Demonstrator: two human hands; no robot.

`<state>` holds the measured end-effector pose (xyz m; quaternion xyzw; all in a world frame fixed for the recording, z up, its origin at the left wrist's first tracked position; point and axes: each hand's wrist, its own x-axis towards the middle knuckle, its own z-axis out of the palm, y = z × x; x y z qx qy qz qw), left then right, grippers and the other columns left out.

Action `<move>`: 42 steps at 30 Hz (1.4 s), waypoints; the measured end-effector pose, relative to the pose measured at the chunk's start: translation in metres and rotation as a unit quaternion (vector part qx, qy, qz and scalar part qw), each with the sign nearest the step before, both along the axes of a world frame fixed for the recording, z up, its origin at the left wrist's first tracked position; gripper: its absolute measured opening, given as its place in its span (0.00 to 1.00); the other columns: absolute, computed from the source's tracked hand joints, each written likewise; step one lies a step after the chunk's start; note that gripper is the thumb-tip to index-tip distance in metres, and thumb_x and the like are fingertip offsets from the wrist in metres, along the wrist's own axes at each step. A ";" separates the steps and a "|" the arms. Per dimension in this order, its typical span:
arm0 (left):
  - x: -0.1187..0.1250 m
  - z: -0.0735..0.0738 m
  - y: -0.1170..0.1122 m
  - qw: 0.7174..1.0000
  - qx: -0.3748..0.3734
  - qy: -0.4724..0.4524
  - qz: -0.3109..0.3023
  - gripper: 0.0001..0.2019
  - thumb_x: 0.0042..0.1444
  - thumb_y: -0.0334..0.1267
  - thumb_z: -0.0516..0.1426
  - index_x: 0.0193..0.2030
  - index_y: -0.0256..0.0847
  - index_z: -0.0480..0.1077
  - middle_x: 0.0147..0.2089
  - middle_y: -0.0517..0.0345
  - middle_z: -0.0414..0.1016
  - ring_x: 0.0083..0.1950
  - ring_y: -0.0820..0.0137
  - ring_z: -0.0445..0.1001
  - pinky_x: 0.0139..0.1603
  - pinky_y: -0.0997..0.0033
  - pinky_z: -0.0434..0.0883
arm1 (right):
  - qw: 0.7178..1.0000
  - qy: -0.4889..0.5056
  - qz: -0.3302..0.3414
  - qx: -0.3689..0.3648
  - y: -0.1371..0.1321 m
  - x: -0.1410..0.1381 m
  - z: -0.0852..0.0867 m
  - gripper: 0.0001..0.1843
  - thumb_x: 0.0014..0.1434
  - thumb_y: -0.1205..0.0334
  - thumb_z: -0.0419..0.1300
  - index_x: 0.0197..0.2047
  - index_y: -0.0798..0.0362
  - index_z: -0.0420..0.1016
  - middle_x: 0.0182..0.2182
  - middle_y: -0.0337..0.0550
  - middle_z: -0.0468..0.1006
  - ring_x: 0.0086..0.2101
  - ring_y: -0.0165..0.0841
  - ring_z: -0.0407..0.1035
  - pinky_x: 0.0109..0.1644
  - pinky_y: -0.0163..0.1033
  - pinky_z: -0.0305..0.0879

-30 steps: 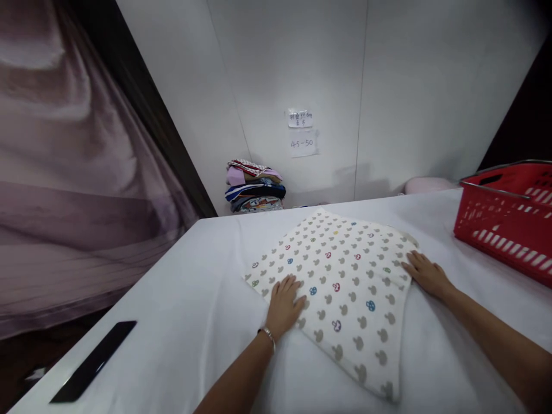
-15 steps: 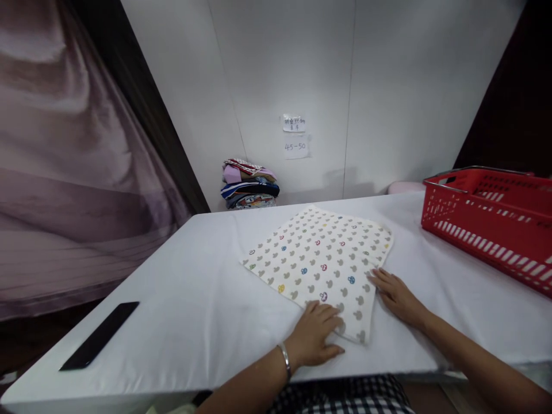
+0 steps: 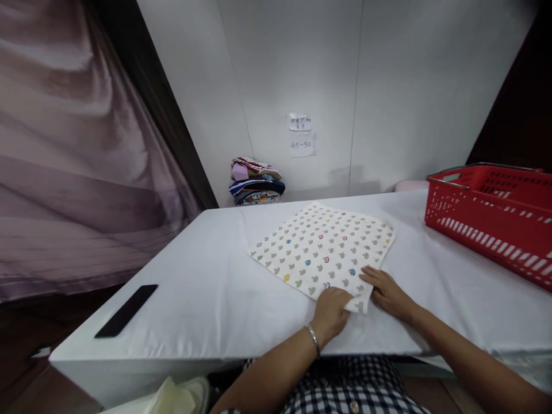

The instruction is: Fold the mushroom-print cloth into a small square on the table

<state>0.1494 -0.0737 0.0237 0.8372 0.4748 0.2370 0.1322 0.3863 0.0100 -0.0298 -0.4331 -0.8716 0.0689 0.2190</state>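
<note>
A white cloth (image 3: 319, 241) printed with grey mushrooms and a few coloured ones lies spread on the white-covered table, one corner toward me. At its near edge, my left hand (image 3: 331, 313) has its fingers curled over the fabric, pinching it and rumpling the corner beside it. A silver bangle is on that wrist. My right hand (image 3: 388, 293) rests with fingers stretched out, the tips on the cloth's right edge and the palm over the table.
A red plastic basket (image 3: 487, 215) with metal handles stands at the right. On the left of the table (image 3: 194, 276) lies a flat black object (image 3: 127, 310). Folded fabrics (image 3: 257, 183) are stacked by the wall beyond the table, below paper labels (image 3: 302, 145). A curtain (image 3: 86, 172) hangs at left.
My left hand has closed from lying flat to gripping the near edge, and the corner has rumpled. My right fingers have slid slightly further onto the cloth. The view has shifted a little.
</note>
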 end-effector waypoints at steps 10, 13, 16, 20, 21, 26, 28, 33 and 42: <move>-0.034 0.022 -0.037 0.989 -0.024 -0.148 0.000 0.12 0.61 0.36 0.49 0.39 0.43 0.74 0.39 0.56 0.76 0.43 0.68 0.71 0.46 0.68 0.66 | 1.000 -0.021 0.012 -0.001 0.006 0.005 0.017 0.28 0.57 0.57 0.51 0.62 0.46 0.61 0.60 0.49 0.65 0.61 0.44 0.55 0.63 0.60 0.44; -0.041 0.029 -0.045 0.982 -0.032 -0.183 0.018 0.13 0.62 0.40 0.49 0.40 0.43 0.74 0.39 0.55 0.76 0.43 0.68 0.71 0.46 0.68 0.66 | 0.999 -0.035 0.015 0.005 0.020 0.007 0.021 0.27 0.57 0.57 0.51 0.61 0.45 0.63 0.59 0.49 0.66 0.60 0.44 0.56 0.63 0.61 0.44; -0.055 0.040 -0.054 0.970 -0.042 -0.237 0.038 0.13 0.63 0.41 0.49 0.41 0.43 0.74 0.40 0.55 0.77 0.42 0.68 0.72 0.46 0.69 0.67 | 0.998 -0.049 0.018 0.019 0.035 0.016 0.021 0.27 0.56 0.61 0.50 0.60 0.46 0.64 0.58 0.46 0.68 0.60 0.42 0.57 0.64 0.59 0.43; -0.082 0.052 -0.068 0.957 -0.068 -0.280 0.042 0.13 0.61 0.44 0.51 0.41 0.41 0.75 0.40 0.54 0.76 0.43 0.68 0.72 0.45 0.70 0.68 | 0.997 -0.061 -0.020 0.029 0.054 0.039 0.013 0.26 0.53 0.64 0.49 0.55 0.48 0.69 0.55 0.47 0.71 0.57 0.42 0.62 0.62 0.58 0.47; -0.088 0.054 -0.071 0.955 -0.076 -0.284 0.038 0.13 0.61 0.44 0.51 0.41 0.41 0.75 0.40 0.54 0.76 0.42 0.67 0.72 0.45 0.70 0.68 | 0.997 -0.061 -0.030 0.031 0.057 0.045 0.011 0.25 0.52 0.63 0.49 0.54 0.49 0.70 0.54 0.48 0.72 0.56 0.42 0.63 0.61 0.58 0.48; -0.102 0.054 -0.081 0.950 -0.112 -0.291 0.017 0.13 0.61 0.44 0.52 0.37 0.39 0.75 0.37 0.53 0.76 0.40 0.68 0.71 0.43 0.71 0.67 | 0.996 -0.039 -0.069 0.047 0.062 0.068 0.009 0.23 0.52 0.62 0.48 0.49 0.48 0.73 0.50 0.47 0.76 0.52 0.42 0.68 0.60 0.56 0.52; -0.103 0.055 -0.082 0.950 -0.127 -0.284 0.013 0.13 0.61 0.43 0.52 0.37 0.39 0.75 0.37 0.53 0.76 0.40 0.68 0.71 0.44 0.71 0.67 | 0.995 -0.032 -0.079 0.048 0.056 0.079 0.018 0.22 0.51 0.62 0.48 0.47 0.47 0.74 0.47 0.47 0.78 0.50 0.43 0.70 0.61 0.57 0.52; -0.111 0.060 -0.089 0.940 -0.188 -0.285 -0.005 0.13 0.59 0.44 0.53 0.38 0.40 0.76 0.36 0.54 0.75 0.38 0.69 0.70 0.42 0.72 0.66 | 0.991 -0.009 -0.093 0.093 0.015 0.122 0.045 0.20 0.51 0.59 0.49 0.45 0.40 0.74 0.43 0.45 0.80 0.44 0.46 0.73 0.61 0.57 0.54; -0.135 0.061 -0.104 0.891 -0.304 -0.336 0.034 0.11 0.55 0.43 0.59 0.29 0.37 0.74 0.29 0.59 0.69 0.33 0.72 0.65 0.35 0.74 0.62 | 0.996 0.025 -0.075 0.045 -0.057 0.137 0.021 0.26 0.48 0.55 0.55 0.50 0.18 0.66 0.41 0.37 0.79 0.40 0.49 0.74 0.43 0.58 0.71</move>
